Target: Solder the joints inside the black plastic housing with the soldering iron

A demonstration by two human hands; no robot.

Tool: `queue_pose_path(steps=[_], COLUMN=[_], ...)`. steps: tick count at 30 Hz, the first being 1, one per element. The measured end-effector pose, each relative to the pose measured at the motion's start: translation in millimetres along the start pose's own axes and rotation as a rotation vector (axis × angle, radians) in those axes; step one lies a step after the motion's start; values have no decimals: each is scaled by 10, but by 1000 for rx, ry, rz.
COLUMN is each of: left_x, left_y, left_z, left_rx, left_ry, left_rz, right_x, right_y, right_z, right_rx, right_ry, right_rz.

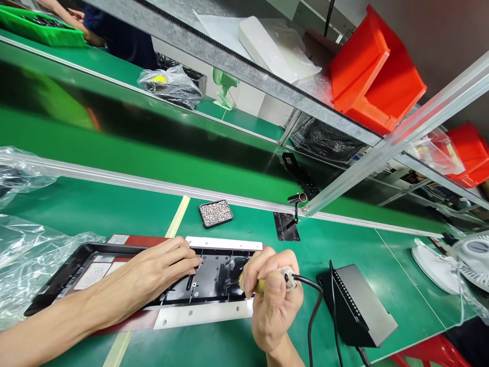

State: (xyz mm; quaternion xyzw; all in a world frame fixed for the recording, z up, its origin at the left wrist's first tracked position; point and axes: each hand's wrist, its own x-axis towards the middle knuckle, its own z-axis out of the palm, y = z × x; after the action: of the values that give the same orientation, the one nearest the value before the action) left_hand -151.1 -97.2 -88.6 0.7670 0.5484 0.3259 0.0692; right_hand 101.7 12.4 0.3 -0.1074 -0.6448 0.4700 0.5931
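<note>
A long black plastic housing lies in a fixture with a reddish base and white metal strips along both sides. My left hand rests on the middle of the housing, fingers stretched out and holding nothing. Over its right part, my right hand is wrapped around a corded electric screwdriver with a yellowish body. Its tip is hidden behind my fingers, so contact with the housing cannot be made out. A black cord runs from its back end. Beyond the fixture sits a small black tray of tiny metal screws.
On the right stand a black power box and a white fan. A small black holder stands by the conveyor. Clear plastic bags lie left. Red bins sit on the overhead shelf. A co-worker's arm is across the line.
</note>
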Motion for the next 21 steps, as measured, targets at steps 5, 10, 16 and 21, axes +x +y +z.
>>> queue_pose_path(steps=[5, 10, 16, 21], left_x=[74, 25, 38, 48], left_y=[2, 14, 169, 280], left_z=[-159, -121, 151, 249], left_rx=[54, 102, 63, 57], left_ry=[47, 186, 329, 480], left_rz=[83, 134, 113, 50], right_x=[-4, 14, 47, 84], right_y=[15, 21, 24, 21], right_z=[1, -13, -21, 14], right_rx=[27, 6, 33, -38], right_ry=[0, -3, -40, -58], right_rz=[1, 20, 54, 83])
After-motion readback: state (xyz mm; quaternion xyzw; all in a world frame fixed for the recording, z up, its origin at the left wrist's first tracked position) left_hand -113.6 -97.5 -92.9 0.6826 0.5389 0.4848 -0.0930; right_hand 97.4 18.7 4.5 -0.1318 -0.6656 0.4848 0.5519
